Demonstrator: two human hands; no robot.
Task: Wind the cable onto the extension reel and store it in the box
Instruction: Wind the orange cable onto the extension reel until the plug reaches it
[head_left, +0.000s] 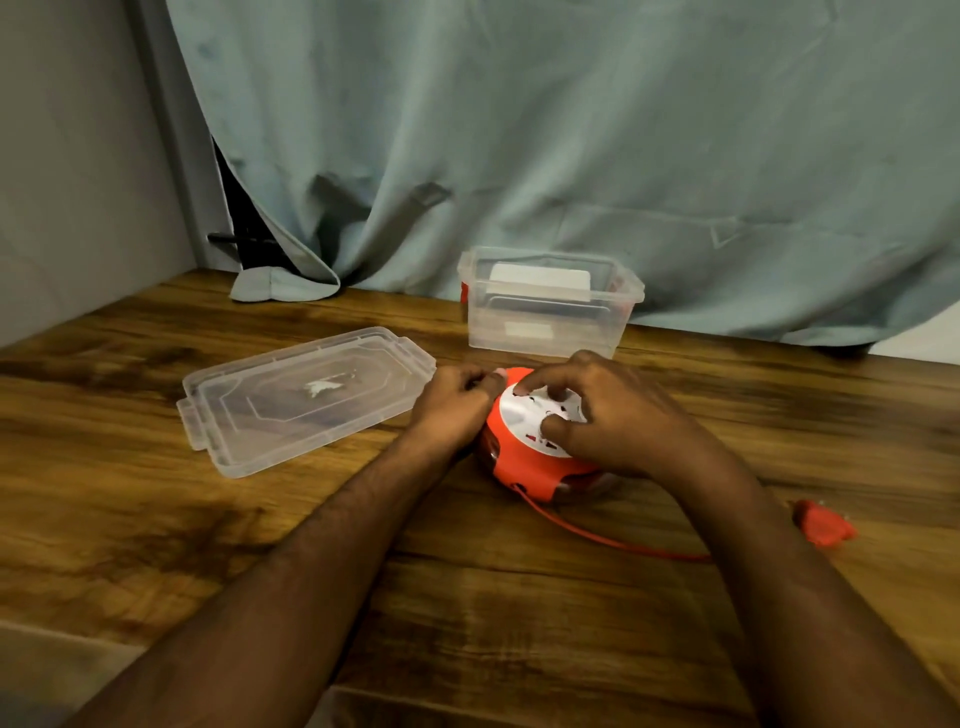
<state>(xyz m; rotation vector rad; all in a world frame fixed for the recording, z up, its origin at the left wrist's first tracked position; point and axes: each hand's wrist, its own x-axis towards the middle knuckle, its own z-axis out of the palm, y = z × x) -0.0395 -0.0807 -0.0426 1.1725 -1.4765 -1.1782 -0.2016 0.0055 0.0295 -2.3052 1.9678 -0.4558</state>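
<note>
Left hand (457, 402), centre of frame, curled against the upper left edge of the reel (540, 441), fingers bent round its orange rim. Right hand (597, 410), just right of centre, spread over the white socket face on top of the reel, fingertips (551, 427) bent and pressing down on that face. Reel thus held between both hands, resting on the wooden table (208, 545), slightly right of frame centre.

Orange cable (597, 538) leaving the lower front of the reel, trailing toward the lower right and passing behind the right forearm. Orange plug (823, 525) at right of frame, lying on the table, well apart from both hands.

Clear box (548, 306) above the hands, open, standing near the far edge of the table, just behind the reel; white and dark items visible inside, not identifiable. Clear lid (301, 400) left of centre, flat on the table, its right end close to the left hand.

Grey-green curtain (571, 130) across the upper frame.
</note>
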